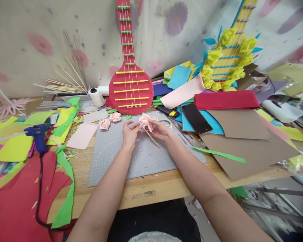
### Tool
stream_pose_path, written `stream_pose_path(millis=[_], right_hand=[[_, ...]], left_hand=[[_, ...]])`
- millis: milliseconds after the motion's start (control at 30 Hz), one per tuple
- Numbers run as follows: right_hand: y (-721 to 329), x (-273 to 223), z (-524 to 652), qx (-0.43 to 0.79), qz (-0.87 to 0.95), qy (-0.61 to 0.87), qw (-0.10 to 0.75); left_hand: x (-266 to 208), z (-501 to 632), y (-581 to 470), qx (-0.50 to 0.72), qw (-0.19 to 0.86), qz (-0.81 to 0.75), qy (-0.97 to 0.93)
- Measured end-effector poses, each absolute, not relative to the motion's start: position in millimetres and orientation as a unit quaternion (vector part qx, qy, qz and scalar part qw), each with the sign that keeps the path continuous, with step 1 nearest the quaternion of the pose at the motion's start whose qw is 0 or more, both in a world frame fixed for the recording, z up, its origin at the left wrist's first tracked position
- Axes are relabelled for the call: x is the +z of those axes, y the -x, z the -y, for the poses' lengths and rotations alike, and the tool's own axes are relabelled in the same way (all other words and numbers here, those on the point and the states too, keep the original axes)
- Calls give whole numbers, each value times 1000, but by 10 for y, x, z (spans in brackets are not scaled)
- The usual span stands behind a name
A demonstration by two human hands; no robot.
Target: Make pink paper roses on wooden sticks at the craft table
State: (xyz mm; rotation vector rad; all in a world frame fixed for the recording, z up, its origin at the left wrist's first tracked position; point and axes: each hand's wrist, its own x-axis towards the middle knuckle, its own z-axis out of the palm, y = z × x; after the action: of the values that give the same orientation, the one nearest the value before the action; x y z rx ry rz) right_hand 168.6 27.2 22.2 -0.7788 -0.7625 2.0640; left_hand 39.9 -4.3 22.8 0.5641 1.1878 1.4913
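Note:
Above the grey cutting mat [108, 161] a pale pink crepe-paper rose [145, 121] is held between my two hands. A thin wooden stick [152, 138] runs down from its base toward the lower right. My left hand [130, 133] pinches the rose's base from the left, fingers closed. From the right, my right hand [162, 130] curls its fingers round the petals; part of its grip is hidden behind the flower. Two more pink paper roses [109, 121] lie at the mat's back left edge. Just behind my right hand is a white tape roll [166, 123].
A red paper lute [131, 89] stands behind the mat. Left are a blue glue gun [40, 134], its cord, and paper scraps. Right are a black phone [196, 117], brown cardboard [244, 154] and a green strip [219, 154]. A yellow flowered instrument [224, 64] leans behind.

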Motion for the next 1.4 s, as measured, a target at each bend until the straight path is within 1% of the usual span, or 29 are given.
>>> stream_pose_path(millis=[133, 233, 400, 500, 567, 700, 800, 1000, 1400], right_hand=[[-1653, 221, -254, 802, 326, 280, 416], [-1648, 251, -209, 778, 360, 308, 413], [-1694, 292, -137, 738, 440, 376, 348], [-1698, 249, -136, 681, 506, 439, 296], [-1682, 207, -144, 638, 553, 459, 279], [-1643, 155, -149, 547, 631, 453, 312], [-1632, 148, -154, 500, 655, 463, 327], [-1639, 113, -191, 452, 667, 496, 323], [-1627, 43, -195, 392, 730, 468, 306]], left_hand=[[190, 22, -424, 641, 534, -516, -197], [189, 8, -414, 641, 532, -530, -160], [215, -7, -369, 659, 510, -540, -120], [217, -19, -335, 672, 496, -542, -96], [215, -25, -315, 679, 492, -538, -83], [216, -24, -298, 693, 498, -517, -75], [227, -16, -296, 692, 507, -509, -74], [249, 3, -266, 680, 540, -485, -101], [235, 18, -247, 687, 519, -495, -116]])
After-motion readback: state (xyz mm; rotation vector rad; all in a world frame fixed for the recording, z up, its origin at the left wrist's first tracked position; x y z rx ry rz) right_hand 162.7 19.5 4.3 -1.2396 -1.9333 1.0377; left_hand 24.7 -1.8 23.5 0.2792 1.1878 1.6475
